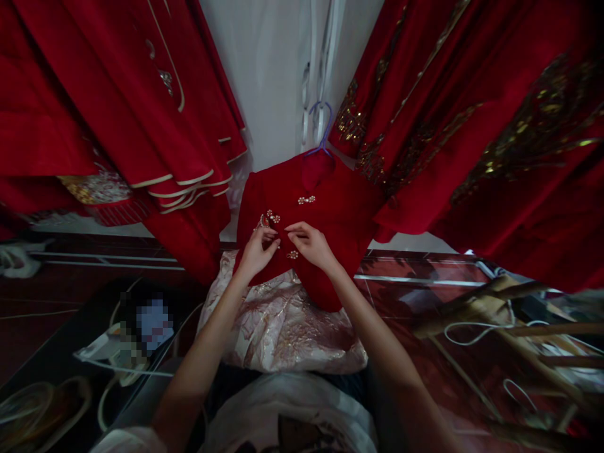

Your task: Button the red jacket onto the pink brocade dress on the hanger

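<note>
From here, the red garment [346, 211] hangs collar-up on a purple hanger [323, 139], hem toward the lap, floral clasps [306, 199] glinting. Left hand [257, 251] and right hand [312, 244] curl at its front; whether pinching, I can't tell.

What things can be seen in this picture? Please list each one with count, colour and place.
Jacket-like garment: one, red, centre
Hanger: one, purple-blue, at its neck
Jewelled fasteners: at least three, pale gold, on its front
Left hanging clothes: several, red, upper left
Right hanging clothes: several, red with gold decoration, upper right
Shiny cloth: apparently one, pale pink, below the garment
Wall-like surface: one, whitish, behind
Floor: one, reddish-brown, below
Blurred item: one, pale blue, lower left
Wooden frame: one, brown, right
White top: one, white with dark print, bottom, worn
Left grip: one, bare, over garment's left part
Right grip: one, bare, over its middle
</note>
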Motion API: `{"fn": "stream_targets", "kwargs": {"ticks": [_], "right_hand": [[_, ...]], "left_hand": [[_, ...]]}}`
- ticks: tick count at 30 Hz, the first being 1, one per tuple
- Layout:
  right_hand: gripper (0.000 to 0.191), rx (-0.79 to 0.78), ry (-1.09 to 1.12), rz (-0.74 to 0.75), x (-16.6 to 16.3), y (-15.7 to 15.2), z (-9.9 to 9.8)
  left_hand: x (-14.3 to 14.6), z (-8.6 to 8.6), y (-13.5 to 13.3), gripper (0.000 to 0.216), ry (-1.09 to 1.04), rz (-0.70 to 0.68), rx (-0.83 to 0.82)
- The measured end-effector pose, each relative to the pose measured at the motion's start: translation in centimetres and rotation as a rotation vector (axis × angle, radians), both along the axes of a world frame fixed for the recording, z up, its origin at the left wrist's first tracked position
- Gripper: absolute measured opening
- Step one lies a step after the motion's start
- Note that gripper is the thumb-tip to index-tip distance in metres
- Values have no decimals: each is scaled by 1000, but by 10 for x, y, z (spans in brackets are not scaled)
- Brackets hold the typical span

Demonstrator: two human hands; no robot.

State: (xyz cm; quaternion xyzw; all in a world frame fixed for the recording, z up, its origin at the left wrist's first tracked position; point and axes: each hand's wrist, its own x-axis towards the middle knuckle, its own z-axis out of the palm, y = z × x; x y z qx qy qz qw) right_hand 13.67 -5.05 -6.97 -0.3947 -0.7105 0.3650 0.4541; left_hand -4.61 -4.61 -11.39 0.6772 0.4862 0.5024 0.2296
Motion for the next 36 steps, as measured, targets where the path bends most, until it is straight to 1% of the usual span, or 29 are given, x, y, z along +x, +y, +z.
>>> {"fn": "stream_targets", "kwargs": {"ticks": [2, 4, 6, 9, 11, 14, 16, 18, 22, 24, 26, 30, 33, 36], "right_hand": [[15, 34, -100, -46, 10, -16, -7], [19, 53, -252, -131, 18, -27, -15], [26, 21, -394, -196, 22, -34, -21], [37, -51, -515, -226, 20, -38, -26], [35, -47, -566, -267, 14, -39, -28], [25, -17, -612, -337, 6, -38, -31], [20, -7, -601, -355, 6, -37, -32], [19, -22, -534, -320, 8, -35, -31], [20, -128, -232, -80, 11, -30, -27], [23, -135, -105, -19, 8, -29, -26], [25, -121, -52, -42, 2, -29, -27], [22, -111, -51, -165, -8, -32, -29], [19, -87, -36, -222, -12, -35, -29], [18, -65, -34, -243, -13, -38, -29]], "left_hand": [[7, -2, -16, 19, 126, -21, 16], [14, -1, -27, 16, 219, -9, -1], [17, 1, -34, 13, 292, 19, -14], [18, 7, -41, 14, 417, 43, -10], [16, 9, -44, 12, 510, 40, -5], [13, 12, -48, 11, 586, 22, -4], [10, 13, -48, 9, 553, 18, -18], [7, 14, -47, 7, 436, 14, -59], [1, 14, -43, 12, 132, -36, -161], [-1, 13, -40, 11, 53, -60, -195], [-2, 11, -39, 10, 10, -70, -213], [-1, 12, -40, 16, -52, -74, -211], [0, 13, -41, 21, -58, -90, -200], [-2, 13, -41, 22, -39, -86, -206]]}}
